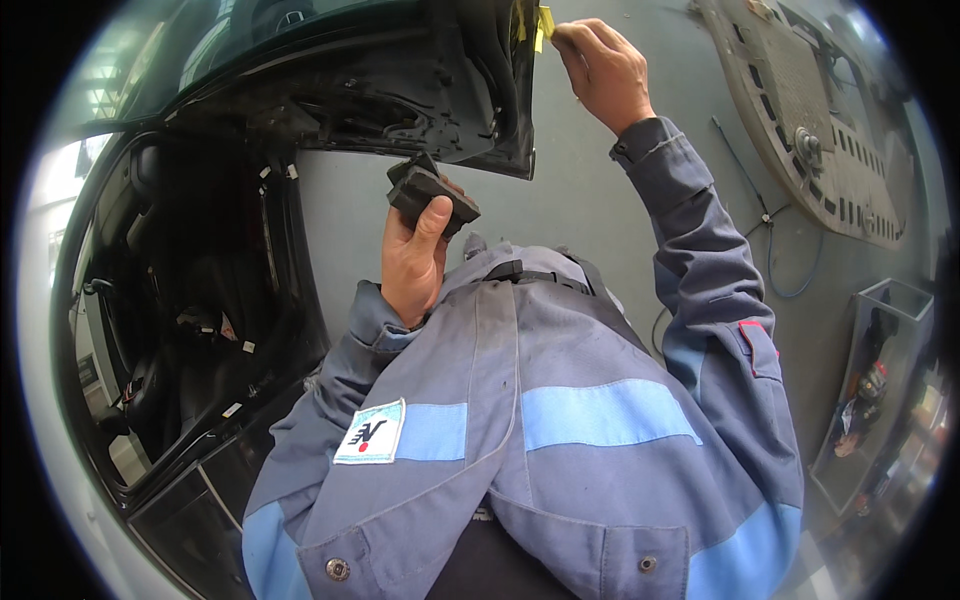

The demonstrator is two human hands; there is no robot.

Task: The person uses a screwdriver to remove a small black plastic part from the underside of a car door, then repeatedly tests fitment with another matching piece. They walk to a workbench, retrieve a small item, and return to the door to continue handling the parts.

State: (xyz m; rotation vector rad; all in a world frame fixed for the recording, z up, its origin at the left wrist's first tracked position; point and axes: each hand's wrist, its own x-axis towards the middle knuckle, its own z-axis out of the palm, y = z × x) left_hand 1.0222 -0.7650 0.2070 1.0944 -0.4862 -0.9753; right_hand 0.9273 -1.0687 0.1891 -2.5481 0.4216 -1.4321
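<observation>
My left hand (412, 262) is closed around dark, angular blocks (432, 192), held in front of my waist with the thumb on top. They look like black foam or rubber pieces, one lying across another; their exact kind is unclear. Farther off and to the right, my right hand (608, 75) is raised at the edge of an open black car door (400, 95). Its fingertips are pinched together at a strip of yellow tape (544, 27) on that edge. The upper part of the tape runs out of the picture.
To the left is the open car body with a dark seat (150, 235) inside. At the right stands a large beige slotted metal frame (800, 130), with a blue hose (770, 255) on the grey floor (590, 190). A clear-sided bin (870, 390) holds mixed scraps.
</observation>
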